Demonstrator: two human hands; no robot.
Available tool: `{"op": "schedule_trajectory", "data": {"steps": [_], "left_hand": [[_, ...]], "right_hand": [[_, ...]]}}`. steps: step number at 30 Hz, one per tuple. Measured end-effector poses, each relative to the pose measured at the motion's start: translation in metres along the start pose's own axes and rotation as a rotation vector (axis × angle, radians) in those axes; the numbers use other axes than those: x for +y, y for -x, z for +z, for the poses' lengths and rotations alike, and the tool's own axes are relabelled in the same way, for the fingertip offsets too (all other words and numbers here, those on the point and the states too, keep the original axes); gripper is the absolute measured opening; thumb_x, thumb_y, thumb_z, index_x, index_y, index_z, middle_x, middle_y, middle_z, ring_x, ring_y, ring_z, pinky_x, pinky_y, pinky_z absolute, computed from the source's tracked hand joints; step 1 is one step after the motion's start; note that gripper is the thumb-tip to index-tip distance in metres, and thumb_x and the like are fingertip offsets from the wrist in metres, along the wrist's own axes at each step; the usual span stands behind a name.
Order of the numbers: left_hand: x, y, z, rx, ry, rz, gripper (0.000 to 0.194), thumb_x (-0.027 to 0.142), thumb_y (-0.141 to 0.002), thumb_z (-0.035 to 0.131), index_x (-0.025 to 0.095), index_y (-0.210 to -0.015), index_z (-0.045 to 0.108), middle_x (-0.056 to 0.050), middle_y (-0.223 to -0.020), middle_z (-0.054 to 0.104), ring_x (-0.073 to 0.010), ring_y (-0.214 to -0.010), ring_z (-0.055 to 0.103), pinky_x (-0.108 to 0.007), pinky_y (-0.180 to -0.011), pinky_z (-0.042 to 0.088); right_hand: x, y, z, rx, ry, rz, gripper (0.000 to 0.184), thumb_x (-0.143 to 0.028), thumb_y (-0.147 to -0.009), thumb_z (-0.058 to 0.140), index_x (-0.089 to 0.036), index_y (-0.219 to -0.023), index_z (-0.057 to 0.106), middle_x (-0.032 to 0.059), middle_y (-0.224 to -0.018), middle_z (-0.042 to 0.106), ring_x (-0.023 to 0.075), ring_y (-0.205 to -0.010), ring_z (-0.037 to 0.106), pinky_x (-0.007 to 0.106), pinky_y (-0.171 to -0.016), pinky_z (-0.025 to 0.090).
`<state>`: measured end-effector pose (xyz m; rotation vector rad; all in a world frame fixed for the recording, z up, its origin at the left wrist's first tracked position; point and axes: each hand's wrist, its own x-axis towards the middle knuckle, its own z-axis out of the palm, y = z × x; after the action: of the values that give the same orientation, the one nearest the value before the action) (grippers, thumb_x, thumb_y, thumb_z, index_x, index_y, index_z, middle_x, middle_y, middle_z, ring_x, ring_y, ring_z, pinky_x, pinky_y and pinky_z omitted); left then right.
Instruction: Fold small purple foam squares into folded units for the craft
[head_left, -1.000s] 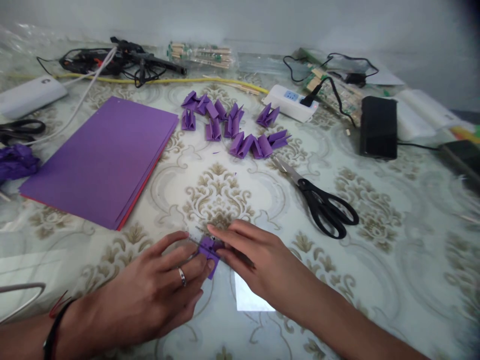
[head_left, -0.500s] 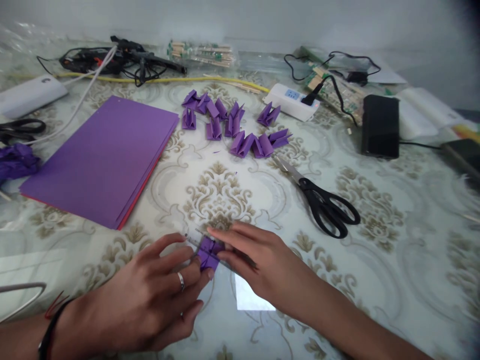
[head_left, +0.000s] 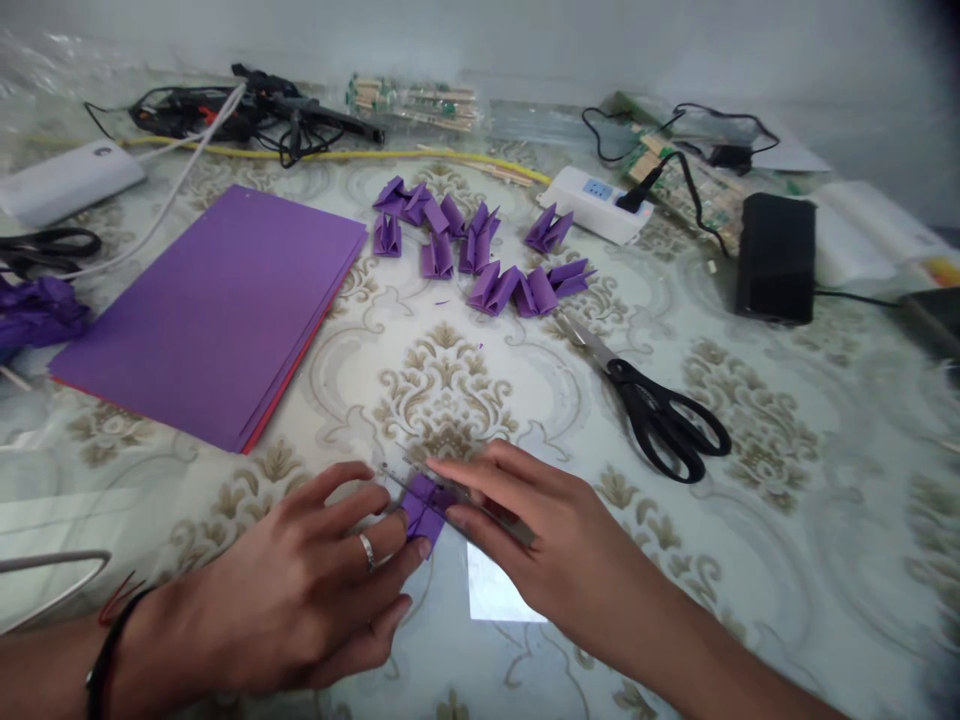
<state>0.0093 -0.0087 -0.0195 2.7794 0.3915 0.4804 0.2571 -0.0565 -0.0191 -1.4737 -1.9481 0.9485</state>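
Note:
A small folded piece of purple paper [head_left: 424,528] lies on the patterned tabletop [head_left: 442,380] between my hands. My left hand [head_left: 307,585], with a ring on one finger, presses its fingertips on the paper's left and near sides and holds it down. In my right hand [head_left: 536,525] is a thin clear ruler [head_left: 399,478], pinched between thumb and fingers. It lies slantwise across the paper, its far-left end sticking out past it. Part of the ruler is hidden under the right fingers.
Several folded purple paper pieces [head_left: 493,288] sit farther back. Black-handled scissors [head_left: 664,415] lie to the right, purple sheets [head_left: 217,310] to the left over red ones. A power strip [head_left: 592,205], a phone-like black device [head_left: 776,258] and cables [head_left: 300,140] are at the back.
The ruler has turned slightly over the paper, and more of it shows between my right fingers. My left fingers stay on the paper. The whole view has shifted a little.

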Motion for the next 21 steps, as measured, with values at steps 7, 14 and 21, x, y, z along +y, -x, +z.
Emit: {"op": "schedule_trajectory", "data": {"steps": [7,14,21], "left_hand": [[-0.001,0.000,0.000,0.017,-0.009,-0.009,0.021,0.017,-0.100,0.062,0.016,-0.119,0.073,-0.004,-0.097,0.080,-0.0237,-0.089,0.070,-0.046,-0.095,0.057],[-0.003,0.000,0.001,-0.001,-0.003,0.044,0.018,0.013,-0.102,0.061,0.015,-0.115,0.073,-0.002,-0.093,0.078,-0.0217,-0.089,0.069,-0.044,-0.098,0.055],[-0.004,0.002,0.007,0.031,0.087,0.085,0.015,0.005,-0.101,0.062,0.012,-0.111,0.071,-0.002,-0.113,0.081,-0.0221,-0.113,0.074,-0.039,-0.111,0.056]], "right_hand": [[-0.001,0.003,0.005,-0.049,-0.033,-0.072,0.034,-0.014,-0.106,0.061,-0.021,-0.139,0.070,0.0075,-0.114,0.079,0.0221,-0.102,0.076,0.034,-0.089,0.065],[-0.001,0.002,0.011,-0.043,0.085,-0.126,0.034,-0.011,-0.105,0.059,-0.014,-0.138,0.069,0.0090,-0.103,0.075,0.0249,-0.090,0.075,0.039,-0.080,0.065],[-0.001,0.001,0.013,-0.044,0.091,-0.139,0.034,-0.012,-0.105,0.058,-0.015,-0.137,0.069,0.0087,-0.102,0.073,0.0243,-0.091,0.074,0.037,-0.080,0.065]]}}
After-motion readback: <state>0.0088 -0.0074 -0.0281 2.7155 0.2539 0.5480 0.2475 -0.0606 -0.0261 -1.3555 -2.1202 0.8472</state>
